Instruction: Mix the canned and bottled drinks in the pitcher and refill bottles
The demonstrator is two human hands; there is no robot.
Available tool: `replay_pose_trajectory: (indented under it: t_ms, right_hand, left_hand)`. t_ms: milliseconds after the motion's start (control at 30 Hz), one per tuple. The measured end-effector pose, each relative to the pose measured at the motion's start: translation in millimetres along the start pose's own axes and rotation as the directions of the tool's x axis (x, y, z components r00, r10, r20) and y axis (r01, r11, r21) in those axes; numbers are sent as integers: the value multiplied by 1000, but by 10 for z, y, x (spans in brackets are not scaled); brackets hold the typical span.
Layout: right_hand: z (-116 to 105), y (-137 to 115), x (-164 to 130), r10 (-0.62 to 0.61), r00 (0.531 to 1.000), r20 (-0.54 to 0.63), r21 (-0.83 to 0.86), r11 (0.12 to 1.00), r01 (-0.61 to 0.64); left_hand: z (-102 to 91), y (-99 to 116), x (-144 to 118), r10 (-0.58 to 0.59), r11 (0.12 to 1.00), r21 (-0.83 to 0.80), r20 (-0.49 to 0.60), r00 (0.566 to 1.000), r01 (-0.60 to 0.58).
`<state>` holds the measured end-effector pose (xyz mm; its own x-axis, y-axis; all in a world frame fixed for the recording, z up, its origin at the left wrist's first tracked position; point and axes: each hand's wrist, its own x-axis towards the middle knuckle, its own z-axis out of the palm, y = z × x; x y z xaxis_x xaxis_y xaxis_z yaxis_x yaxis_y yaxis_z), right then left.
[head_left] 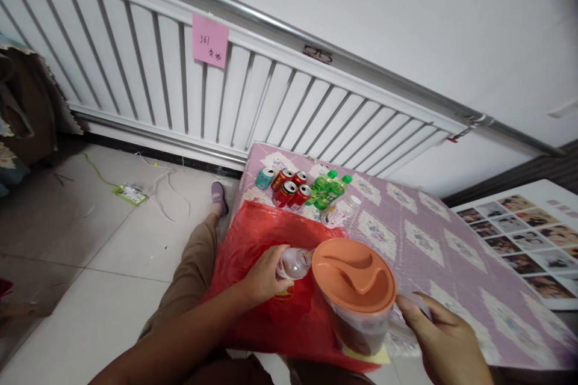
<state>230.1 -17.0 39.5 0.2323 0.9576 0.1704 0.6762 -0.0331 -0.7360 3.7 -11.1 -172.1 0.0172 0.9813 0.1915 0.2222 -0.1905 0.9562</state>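
My left hand (266,277) is closed around a small clear plastic bottle (295,263), tilted so that its open mouth points right. That mouth meets or nearly meets the rim of a pitcher (365,328) with an orange lid (354,277). Around the pitcher's handle my right hand (445,334) is wrapped. Dark liquid shows through the pitcher's clear wall; whether any flows between the two cannot be made out. Beneath both lies a red plastic bag (257,228), spread over the near part of the table.
Several opened red cans (291,192) and a teal can (265,178) stand at the table's back left. Green bottles (332,189) and a clear bottle (345,210) are beside them. A white radiator (253,90) runs behind the table (406,252). A power strip (130,194) lies on the floor.
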Motion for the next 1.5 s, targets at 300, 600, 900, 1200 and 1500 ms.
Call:
replay_pose_trajectory:
  t_ms: [300, 600, 900, 1200, 1500]
  right_hand:
    - [-68, 67, 118, 54, 995, 87, -8, 999, -54]
    - [-21, 13, 25, -9, 1000, 18, 17, 1000, 9]
    - [-65, 28, 98, 35, 995, 95, -3, 999, -35]
    - [-21, -24, 25, 32, 999, 38, 34, 999, -33]
    - [-19, -6, 15, 40, 999, 26, 24, 999, -41]
  left_hand:
    - [29, -58, -4, 16, 1000, -9, -8, 1000, -16]
    - [9, -25, -3, 6, 1000, -23, -10, 1000, -6]
    - [-4, -5, -5, -8, 1000, -23, 4, 1000, 8]
    - [-4, -20, -10, -11, 1000, -25, 5, 1000, 11]
    - [-11, 7, -18, -29, 1000, 3, 13, 999, 29]
